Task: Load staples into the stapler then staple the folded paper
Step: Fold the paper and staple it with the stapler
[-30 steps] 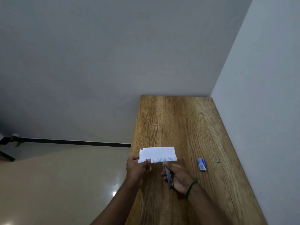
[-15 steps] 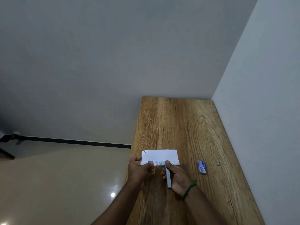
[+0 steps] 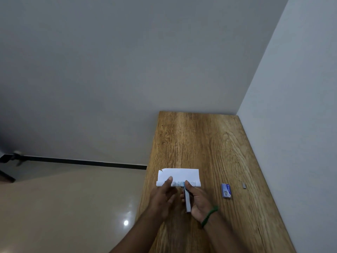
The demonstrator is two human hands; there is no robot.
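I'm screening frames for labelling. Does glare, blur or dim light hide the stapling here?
Head view: no; the one glare spot lies on the glossy floor, off the table; light is dim and even, the left hand is motion-smeared, the stapler in the right hand and the folded paper are soft yet readable.

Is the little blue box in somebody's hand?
No, the blue box lies by itself on the wooden table, apart from the right hand, which grips the stapler.
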